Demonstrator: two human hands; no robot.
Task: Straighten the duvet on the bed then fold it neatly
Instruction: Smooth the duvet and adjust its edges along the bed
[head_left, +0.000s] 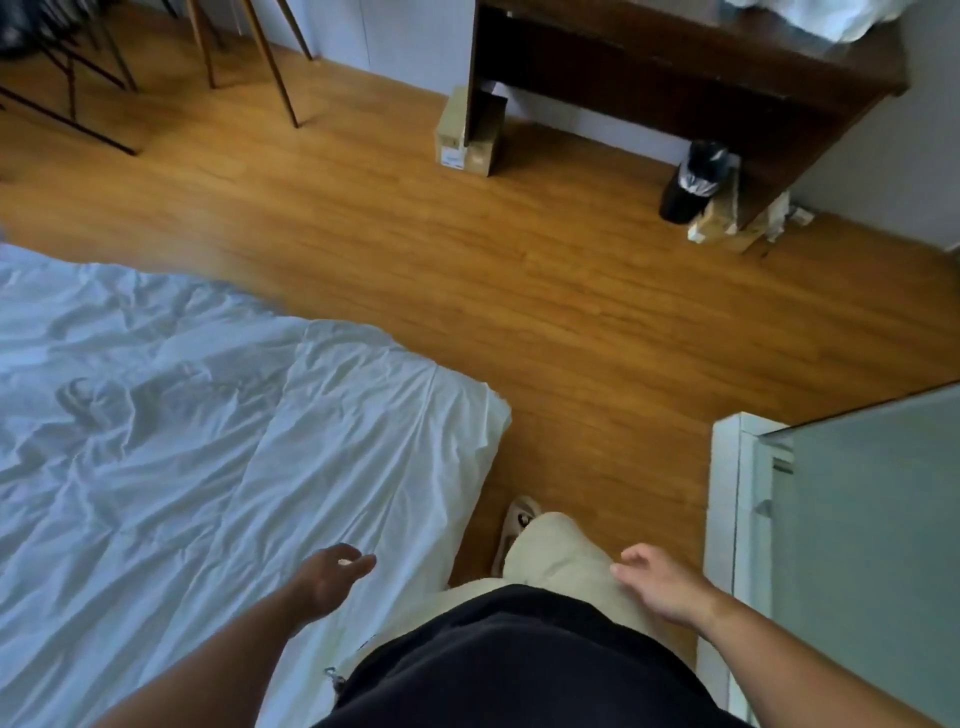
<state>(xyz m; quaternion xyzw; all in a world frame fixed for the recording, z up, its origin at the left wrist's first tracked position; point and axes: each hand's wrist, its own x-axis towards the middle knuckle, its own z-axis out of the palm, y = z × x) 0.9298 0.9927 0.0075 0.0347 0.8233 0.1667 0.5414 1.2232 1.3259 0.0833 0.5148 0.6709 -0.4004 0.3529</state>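
Observation:
A wrinkled white duvet covers the bed on the left, its corner hanging toward the wooden floor. My left hand hovers over the duvet's near edge with loosely curled fingers, holding nothing. My right hand hangs beside my leg on the right, fingers relaxed and empty. I stand at the bed's side, one slippered foot on the floor.
A dark wooden desk stands against the far wall with cardboard boxes and a black bin beneath it. Chair legs rise at top left. A frosted glass door with a white frame stands close on my right.

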